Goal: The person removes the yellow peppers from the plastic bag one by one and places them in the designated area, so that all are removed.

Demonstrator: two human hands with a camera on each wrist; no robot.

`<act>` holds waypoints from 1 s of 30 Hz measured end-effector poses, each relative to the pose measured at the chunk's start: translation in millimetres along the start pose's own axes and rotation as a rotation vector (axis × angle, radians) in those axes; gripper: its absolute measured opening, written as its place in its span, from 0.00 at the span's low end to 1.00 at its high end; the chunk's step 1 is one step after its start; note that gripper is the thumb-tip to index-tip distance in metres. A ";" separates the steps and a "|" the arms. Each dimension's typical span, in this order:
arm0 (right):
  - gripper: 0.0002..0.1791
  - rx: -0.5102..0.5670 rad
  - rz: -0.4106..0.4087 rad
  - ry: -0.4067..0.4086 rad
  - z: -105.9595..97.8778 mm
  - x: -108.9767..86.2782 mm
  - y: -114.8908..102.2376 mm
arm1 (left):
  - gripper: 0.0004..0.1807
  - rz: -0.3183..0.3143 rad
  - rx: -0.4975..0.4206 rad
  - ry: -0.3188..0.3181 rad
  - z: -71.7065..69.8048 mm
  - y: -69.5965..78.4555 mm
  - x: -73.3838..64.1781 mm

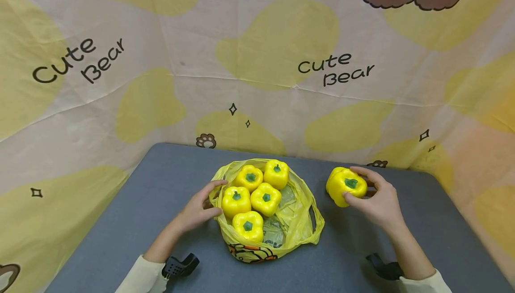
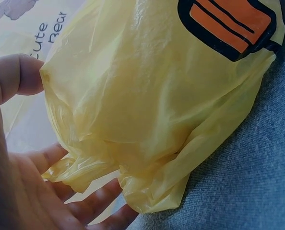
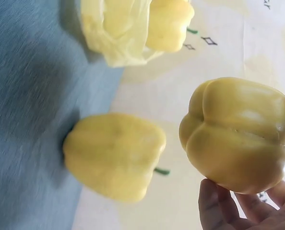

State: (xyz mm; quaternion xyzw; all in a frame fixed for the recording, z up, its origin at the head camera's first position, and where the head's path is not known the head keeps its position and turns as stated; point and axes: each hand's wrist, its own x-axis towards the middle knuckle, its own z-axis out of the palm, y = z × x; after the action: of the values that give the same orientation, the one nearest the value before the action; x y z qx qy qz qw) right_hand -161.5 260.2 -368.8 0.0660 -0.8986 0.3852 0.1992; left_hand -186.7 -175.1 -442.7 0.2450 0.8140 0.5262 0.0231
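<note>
A yellow plastic bag (image 1: 299,226) sits with its mouth spread wide, holding several yellow bell peppers (image 1: 248,226) with green stems. My left hand (image 1: 197,210) holds the bag's left edge, thumb and fingers spaced apart along it; the left wrist view shows the thumb on the thin plastic and fingers among its folds. To the right of the bag, my right hand (image 1: 378,199) grips a yellow bell pepper (image 3: 241,136) between thumb and fingers, stem toward the head camera. Behind it another yellow bell pepper (image 3: 113,155) stands upright on the table, partly covered in the head view.
The table (image 1: 177,163) has a grey-blue cloth surface with rounded far corners. A printed fabric sheet (image 1: 265,118) with "Cute Bear" lettering hangs close behind and along the sides. Each wrist carries a black camera mount (image 1: 181,266).
</note>
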 end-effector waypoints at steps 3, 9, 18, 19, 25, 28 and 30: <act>0.32 -0.026 0.028 0.007 -6.6 -1.6 5.4 | 0.36 -0.001 -0.001 0.000 -0.2 0.0 -0.2; 0.32 -0.062 0.096 0.011 -18.5 -4.6 16.1 | 0.36 -0.026 0.007 0.003 -0.5 2.1 -0.7; 0.34 -0.108 0.156 0.024 -28.2 -5.6 35.6 | 0.36 -0.022 0.021 0.009 -0.1 2.2 -0.9; 0.34 -0.112 0.167 0.025 -28.7 -5.4 38.2 | 0.36 -0.023 0.020 0.007 -0.1 2.4 -1.0; 0.36 -0.164 0.233 0.034 -30.5 -3.7 53.0 | 0.36 -0.035 0.022 0.004 -0.1 1.5 -0.6; 0.36 -0.189 0.260 0.031 -30.2 -2.2 59.9 | 0.36 -0.029 0.017 0.005 0.1 1.7 -0.4; 0.36 -0.195 0.279 0.025 -29.2 -0.9 64.1 | 0.36 -0.028 0.014 0.005 0.1 1.6 -0.5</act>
State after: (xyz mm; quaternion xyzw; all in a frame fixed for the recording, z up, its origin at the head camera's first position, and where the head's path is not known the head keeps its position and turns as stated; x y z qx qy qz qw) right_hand -169.2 325.7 -393.7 -0.0839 -0.9296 0.3210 0.1603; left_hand -185.6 -174.7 -441.4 0.2324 0.8212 0.5205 0.0269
